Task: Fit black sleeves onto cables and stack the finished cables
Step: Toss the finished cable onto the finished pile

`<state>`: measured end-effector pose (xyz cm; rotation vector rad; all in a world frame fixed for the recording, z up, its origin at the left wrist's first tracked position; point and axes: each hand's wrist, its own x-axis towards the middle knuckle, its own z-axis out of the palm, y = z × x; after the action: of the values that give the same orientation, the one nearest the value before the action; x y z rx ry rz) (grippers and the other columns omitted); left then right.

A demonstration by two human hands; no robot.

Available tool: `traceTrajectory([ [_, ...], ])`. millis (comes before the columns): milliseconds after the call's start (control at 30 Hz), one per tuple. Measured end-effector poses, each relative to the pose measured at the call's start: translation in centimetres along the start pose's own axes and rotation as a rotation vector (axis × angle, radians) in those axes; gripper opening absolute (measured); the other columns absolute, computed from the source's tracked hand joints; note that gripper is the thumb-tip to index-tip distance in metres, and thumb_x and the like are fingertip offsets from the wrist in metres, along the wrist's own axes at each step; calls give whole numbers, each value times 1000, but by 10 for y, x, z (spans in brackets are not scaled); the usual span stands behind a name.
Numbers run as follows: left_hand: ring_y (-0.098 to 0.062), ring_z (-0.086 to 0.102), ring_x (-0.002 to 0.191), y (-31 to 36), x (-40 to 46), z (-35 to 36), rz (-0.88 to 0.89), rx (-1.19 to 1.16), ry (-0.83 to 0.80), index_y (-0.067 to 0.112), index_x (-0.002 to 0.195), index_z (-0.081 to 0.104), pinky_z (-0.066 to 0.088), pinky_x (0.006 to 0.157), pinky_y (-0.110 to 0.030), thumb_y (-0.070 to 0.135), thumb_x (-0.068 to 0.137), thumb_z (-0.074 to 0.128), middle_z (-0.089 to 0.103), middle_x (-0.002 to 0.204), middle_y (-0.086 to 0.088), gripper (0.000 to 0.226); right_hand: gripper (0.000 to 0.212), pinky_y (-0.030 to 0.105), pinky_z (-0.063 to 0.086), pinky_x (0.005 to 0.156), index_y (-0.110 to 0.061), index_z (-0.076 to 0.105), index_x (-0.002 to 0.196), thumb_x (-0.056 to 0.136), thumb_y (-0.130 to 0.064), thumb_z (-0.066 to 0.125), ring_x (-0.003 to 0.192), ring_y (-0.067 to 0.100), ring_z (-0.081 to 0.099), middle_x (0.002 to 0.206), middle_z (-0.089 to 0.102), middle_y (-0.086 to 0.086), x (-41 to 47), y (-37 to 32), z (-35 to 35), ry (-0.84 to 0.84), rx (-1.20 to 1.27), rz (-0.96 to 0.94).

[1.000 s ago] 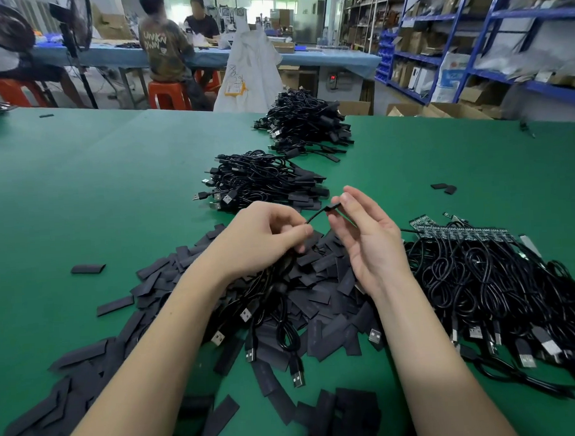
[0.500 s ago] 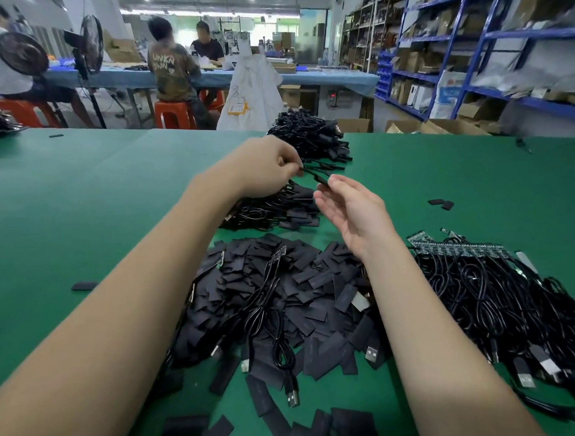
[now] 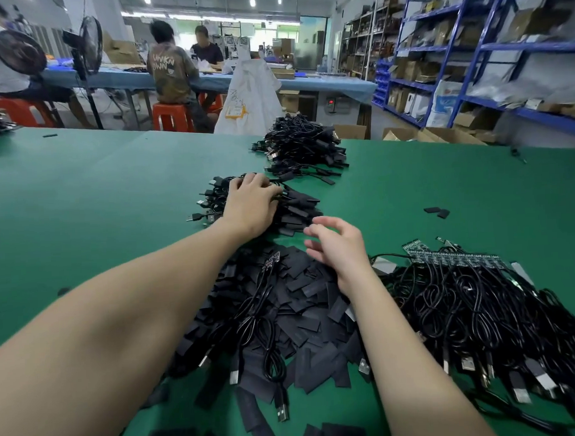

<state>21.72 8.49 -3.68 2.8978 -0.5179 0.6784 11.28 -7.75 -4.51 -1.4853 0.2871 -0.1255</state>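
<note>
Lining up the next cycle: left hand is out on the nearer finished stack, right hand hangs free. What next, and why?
Probably let the left hand leave the finished cable stack and draw back while the empty right hand drops to the unsleeved cable pile beside it for a fresh cable; loose black sleeves lie below both.

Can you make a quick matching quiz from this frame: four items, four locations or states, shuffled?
Items:
1. left hand
2. right hand
3. heap of flat black sleeves
4. tangle of black cables with bare green circuit boards

Places or states:
A. right side of the green table
B. hovers with loosely spread fingers, holding nothing
C. nearest the person, between the forearms
D. rests on the nearer stack of sleeved black cables

Pairs: 1-D, 2-B, 3-C, 4-A
</note>
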Motion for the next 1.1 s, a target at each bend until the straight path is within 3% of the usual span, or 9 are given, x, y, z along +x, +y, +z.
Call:
traceTrajectory([
  [167,-23,53,113,15,-37,-29,-108,-354,186,23,115,67,43,96,-38,28,93,62,60,117,-3,24,10,23,54,73,-29,74,86,90,-27,65,82,7,70,80,76,-10,-11,6,-9,7,-459,-232],
  [267,2,57,79,20,-70,-39,-228,-586,115,28,93,70,45,77,-20,23,91,63,63,91,10,9,11,21,47,65,-32,73,85,88,-38,64,79,5,66,73,72,-17,-22,10,-10,-2,-703,-293],
  [367,12,56,67,26,-95,-40,-300,-691,62,26,88,71,38,64,-1,19,91,64,68,82,15,11,14,24,44,62,-39,71,96,88,-40,60,77,8,63,70,66,-20,-32,11,-3,-54,-838,-322],
  [567,-2,63,75,32,-108,-38,-321,-724,10,21,93,71,39,67,-3,13,94,60,71,89,8,14,53,38,49,92,-49,58,133,95,-18,39,104,17,46,109,70,-13,-36,16,9,-250,-993,-457],
  [667,1,62,74,30,-109,-42,-343,-759,7,26,93,71,42,69,-9,15,94,59,70,89,12,16,43,28,51,89,-41,73,114,90,-18,45,106,6,59,104,72,-16,-36,14,11,-257,-889,-415],
  [767,6,61,72,25,-110,-46,-384,-861,1,27,95,72,44,70,-9,20,93,65,71,90,13,10,15,4,42,61,-36,79,83,88,-29,67,73,-11,64,72,71,-28,-37,12,12,-130,-593,-410],
  [833,-5,64,79,25,-110,-48,-485,-1071,-29,23,98,72,51,76,-20,23,93,68,71,92,7,6,12,4,42,60,-33,78,73,84,-33,77,68,-11,65,71,73,-23,-36,10,12,-79,-413,-370],
  [967,-10,61,66,31,-109,-57,-628,-1650,-252,12,99,69,52,66,-22,12,96,64,68,77,1,6,17,12,48,60,-21,76,90,78,-27,87,68,5,69,78,77,-6,-42,4,12,-183,-43,-182],
  [1100,-7,65,63,34,-111,-62,-702,-1775,-355,17,89,70,54,64,-18,12,94,65,72,75,4,9,16,17,45,53,-21,78,94,80,-24,85,66,9,66,79,76,-4,-41,-2,10,-224,-13,-66],
])
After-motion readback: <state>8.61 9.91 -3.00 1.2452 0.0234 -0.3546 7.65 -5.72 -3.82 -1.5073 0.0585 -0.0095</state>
